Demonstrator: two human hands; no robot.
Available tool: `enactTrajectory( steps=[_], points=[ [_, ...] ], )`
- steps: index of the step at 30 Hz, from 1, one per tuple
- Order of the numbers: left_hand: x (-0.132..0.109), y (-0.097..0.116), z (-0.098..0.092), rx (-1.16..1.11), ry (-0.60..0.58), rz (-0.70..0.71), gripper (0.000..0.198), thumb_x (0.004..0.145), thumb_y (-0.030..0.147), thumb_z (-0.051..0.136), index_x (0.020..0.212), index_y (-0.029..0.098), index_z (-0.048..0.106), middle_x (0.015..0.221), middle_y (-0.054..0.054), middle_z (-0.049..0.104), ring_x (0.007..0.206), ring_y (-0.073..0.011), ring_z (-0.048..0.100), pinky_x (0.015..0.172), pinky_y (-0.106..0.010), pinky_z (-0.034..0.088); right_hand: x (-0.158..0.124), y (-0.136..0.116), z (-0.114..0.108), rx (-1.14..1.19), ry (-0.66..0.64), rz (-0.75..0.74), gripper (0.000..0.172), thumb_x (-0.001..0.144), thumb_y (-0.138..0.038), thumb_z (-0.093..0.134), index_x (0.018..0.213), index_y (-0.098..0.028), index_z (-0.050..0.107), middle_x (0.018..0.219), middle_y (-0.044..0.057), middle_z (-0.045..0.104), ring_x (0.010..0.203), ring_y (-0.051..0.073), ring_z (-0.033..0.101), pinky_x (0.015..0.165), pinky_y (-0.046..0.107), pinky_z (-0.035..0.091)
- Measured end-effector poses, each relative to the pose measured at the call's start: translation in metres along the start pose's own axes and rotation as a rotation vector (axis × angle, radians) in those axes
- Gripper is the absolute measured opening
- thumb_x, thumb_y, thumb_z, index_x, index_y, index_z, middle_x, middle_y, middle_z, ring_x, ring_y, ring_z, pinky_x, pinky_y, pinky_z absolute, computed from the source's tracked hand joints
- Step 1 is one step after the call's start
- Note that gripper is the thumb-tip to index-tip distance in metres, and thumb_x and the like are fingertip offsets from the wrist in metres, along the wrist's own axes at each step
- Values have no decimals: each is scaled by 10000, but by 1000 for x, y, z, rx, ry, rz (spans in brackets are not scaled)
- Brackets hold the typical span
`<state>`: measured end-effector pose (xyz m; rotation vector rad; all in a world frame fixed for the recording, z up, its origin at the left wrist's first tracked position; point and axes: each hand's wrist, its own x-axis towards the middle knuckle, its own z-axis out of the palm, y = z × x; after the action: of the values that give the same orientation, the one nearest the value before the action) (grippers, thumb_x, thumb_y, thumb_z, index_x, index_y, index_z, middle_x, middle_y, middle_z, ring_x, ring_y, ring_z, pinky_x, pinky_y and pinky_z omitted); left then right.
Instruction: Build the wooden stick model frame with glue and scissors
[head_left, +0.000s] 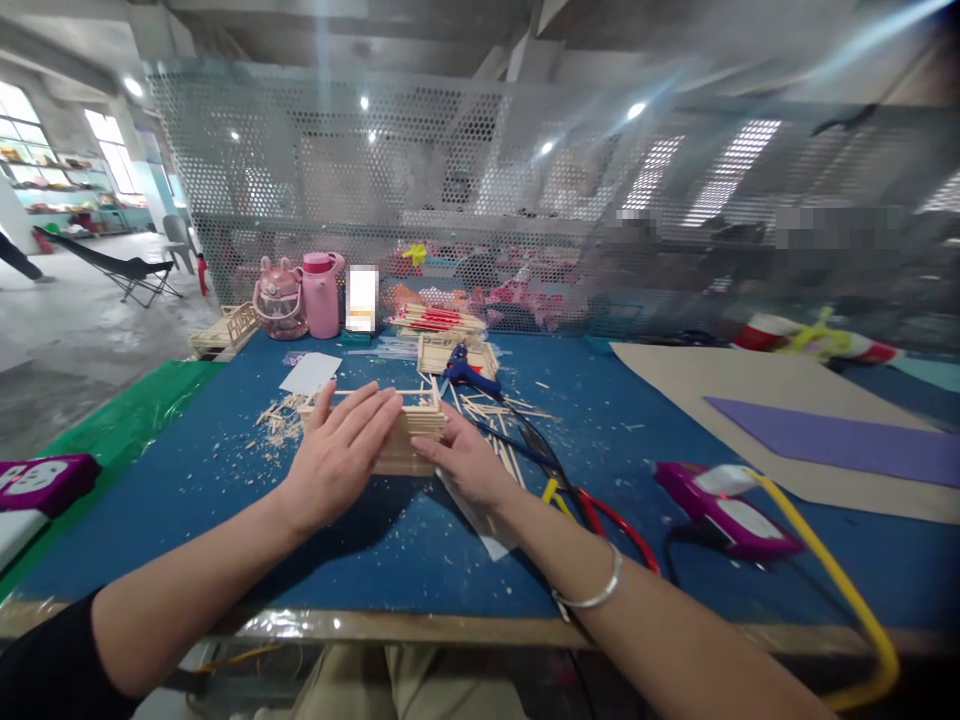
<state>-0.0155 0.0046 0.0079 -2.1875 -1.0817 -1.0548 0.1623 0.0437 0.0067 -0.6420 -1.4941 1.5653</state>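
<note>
Two hands (341, 450) touch a wooden box (401, 458); pale, slatted.

A plain black fabric sleeve (56, 650) covers the upper part of the left arm, its hem lying close around the limb near the elbow; the forearm and left hand (341, 450) below it are bare. A smooth, narrow, silver-coloured bangle (606, 588) with a bright sheen circles the right forearm above the bare right hand (472, 460). Pale beige cloth trousers (435, 685), softly creased, show on both legs, partly hidden under the surface's edge (420, 628).
</note>
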Motion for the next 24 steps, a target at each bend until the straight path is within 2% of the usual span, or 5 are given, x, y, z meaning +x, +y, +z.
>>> enactTrajectory(
  steps=[3, 6, 11, 15, 24],
  points=[
    [0, -15, -12, -60, 114, -117, 298, 819, 177, 501, 1094, 252, 585, 1073, -48, 652, 1083, -206, 536, 1070, -441, 181, 4, 3, -7, -121, 17, 52, 307, 646, -271, 699, 908, -223, 545, 782, -41, 639, 758, 123, 573, 731, 253, 439],
    [-3, -36, -26, -227, 247, -545, 201, 800, 301, 531, 944, 193, 621, 907, -60, 648, 894, -194, 573, 877, -348, 401, 4, 4, -13, -270, 61, 91, 268, 633, -232, 686, 853, -213, 535, 733, -50, 590, 718, 114, 539, 694, 239, 421],
    [-13, -53, -32, -787, 82, -1141, 318, 751, 456, 521, 791, 150, 595, 712, -8, 560, 538, -86, 451, 483, -202, 355, 1, -1, -15, -386, 81, 140, 372, 605, -220, 676, 936, -207, 508, 825, -34, 558, 718, 107, 521, 673, 232, 406],
    [-15, -51, -24, -1200, -115, -1278, 246, 678, 348, 545, 792, 136, 597, 685, 3, 529, 478, -55, 420, 417, -179, 297, 2, -1, -17, -450, 91, 108, 305, 661, -278, 629, 932, -209, 507, 802, -29, 551, 708, 114, 515, 693, 252, 413],
    [-16, -55, -25, -1425, -104, -1274, 235, 591, 214, 646, 802, 122, 598, 564, 23, 502, 478, -53, 443, 435, -155, 334, 6, 7, -21, -507, 98, 15, 269, 719, -346, 564, 953, -221, 528, 932, 17, 611, 875, 177, 551, 819, 321, 418]
  ],
)
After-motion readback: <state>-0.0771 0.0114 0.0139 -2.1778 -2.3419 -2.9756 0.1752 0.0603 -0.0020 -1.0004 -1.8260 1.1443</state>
